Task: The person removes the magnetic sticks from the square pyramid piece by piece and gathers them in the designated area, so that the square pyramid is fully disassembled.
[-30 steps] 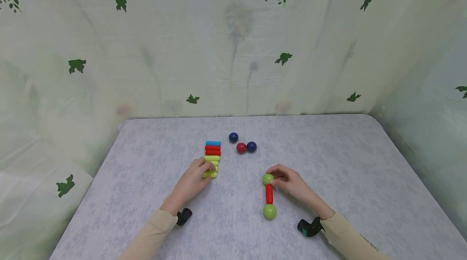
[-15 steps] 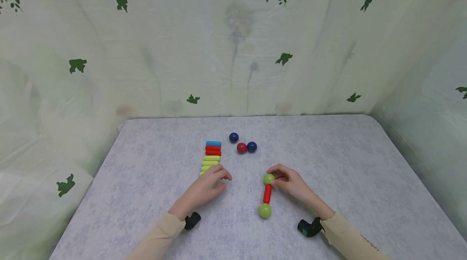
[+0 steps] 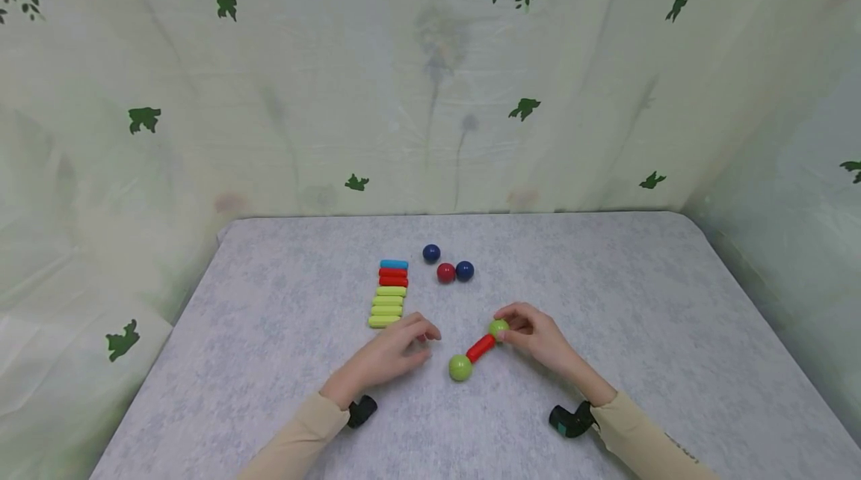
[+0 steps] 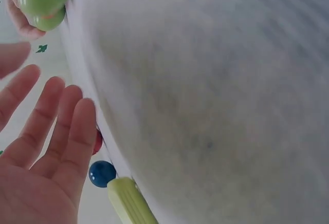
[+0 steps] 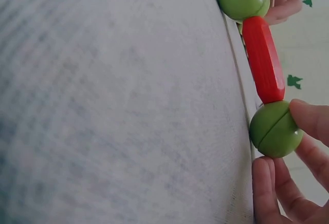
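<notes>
A red stick [image 3: 480, 348] joins two green balls into a dumbbell shape that lies slantwise across the table. My right hand [image 3: 538, 336] pinches the far green ball [image 5: 276, 129] between thumb and fingers. The near green ball [image 3: 460, 368] points toward my left hand [image 3: 393, 353], which hovers beside it with fingers relaxed and nothing held. In the left wrist view those fingers [image 4: 61, 126] are spread apart, short of the green balls. Just behind my left hand lie several yellow-green sticks [image 3: 387, 310] in a row.
Two red sticks [image 3: 393, 277] and a blue stick [image 3: 394, 265] continue that row toward the back. To its right rest a red ball [image 3: 446, 273] and two dark blue balls, one touching the red [image 3: 465, 271] and one farther back [image 3: 431, 253]. A patterned curtain [image 3: 430, 91] hangs behind the table.
My left hand has come away from the yellow-green sticks, moving right and nearer. The dumbbell has pivoted about the right hand's grip, its near ball swinging left.
</notes>
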The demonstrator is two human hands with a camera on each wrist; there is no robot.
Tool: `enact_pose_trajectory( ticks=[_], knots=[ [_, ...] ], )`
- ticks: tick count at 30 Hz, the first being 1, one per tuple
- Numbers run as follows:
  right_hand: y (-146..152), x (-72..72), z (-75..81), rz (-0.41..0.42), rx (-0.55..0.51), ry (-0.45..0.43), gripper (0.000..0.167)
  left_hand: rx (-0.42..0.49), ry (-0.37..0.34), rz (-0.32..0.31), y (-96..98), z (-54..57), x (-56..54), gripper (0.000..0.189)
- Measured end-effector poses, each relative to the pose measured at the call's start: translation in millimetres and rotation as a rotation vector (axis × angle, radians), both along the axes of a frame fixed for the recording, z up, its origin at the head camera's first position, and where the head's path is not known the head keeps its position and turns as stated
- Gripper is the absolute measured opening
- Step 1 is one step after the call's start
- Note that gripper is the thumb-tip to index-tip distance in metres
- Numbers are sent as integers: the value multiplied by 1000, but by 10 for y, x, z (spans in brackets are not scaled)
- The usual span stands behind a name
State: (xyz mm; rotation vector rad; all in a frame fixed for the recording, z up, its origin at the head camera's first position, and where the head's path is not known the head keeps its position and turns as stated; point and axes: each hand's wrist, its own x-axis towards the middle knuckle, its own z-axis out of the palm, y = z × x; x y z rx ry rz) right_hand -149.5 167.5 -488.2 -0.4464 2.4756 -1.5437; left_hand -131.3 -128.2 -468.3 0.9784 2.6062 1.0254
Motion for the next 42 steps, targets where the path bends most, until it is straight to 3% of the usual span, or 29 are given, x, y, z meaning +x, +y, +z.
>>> enact_pose_trajectory(
  ticks=[5,11,24,34,37,42],
  knots=[
    [-24,-4,20,-39,26,-25,21,-11,-71,-28,76,-15,2,34],
    [-38,-13,16,-64,62,-54,19,-23,-47,-44,159,-42,-17,37],
    [-28,23,18,-33,55,-44,21,-105,-20,-28,297,-21,-44,31],
    [-15,27,24,-6,49,-42,23,-143,23,-72,297,6,-48,25],
    [-17,24,25,0,46,-40,24,-140,22,-60,296,7,-49,26],
    [-23,26,26,3,49,-46,22,-88,6,15,277,-11,-67,28]
  ],
)
